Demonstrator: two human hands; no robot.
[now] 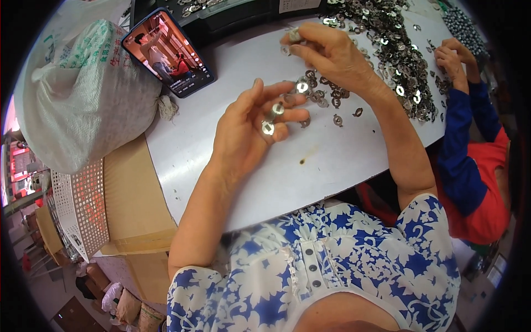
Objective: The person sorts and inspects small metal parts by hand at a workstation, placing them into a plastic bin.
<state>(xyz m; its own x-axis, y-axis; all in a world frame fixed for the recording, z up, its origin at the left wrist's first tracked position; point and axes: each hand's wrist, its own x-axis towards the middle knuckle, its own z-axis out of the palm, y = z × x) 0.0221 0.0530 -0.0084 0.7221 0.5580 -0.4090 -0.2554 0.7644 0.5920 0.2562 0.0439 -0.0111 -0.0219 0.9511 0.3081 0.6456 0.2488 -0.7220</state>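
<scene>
My left hand (238, 130) is turned palm up above the white table (243, 191), fingers loosely curled and partly apart. Several small shiny metal pieces (268, 128), flat and ring-like with a slot, rest against its fingers. Farther up and to the right, my right hand (340, 61) pinches a small metal piece (293, 36) between thumb and fingers; motion blurs its shape. Below the right hand lie loose metal pieces (336, 95) of the same kind. They trail from a large heap of metal pieces (395, 55) on the right side of the table.
A phone (168, 52) playing a video leans by a white woven sack (94, 94) at the left. A black case (221, 19) stands along the back. Cardboard (130, 193) and a perforated white basket (80, 210) adjoin the table. A co-worker's hands (453, 62) touch the heap's right side.
</scene>
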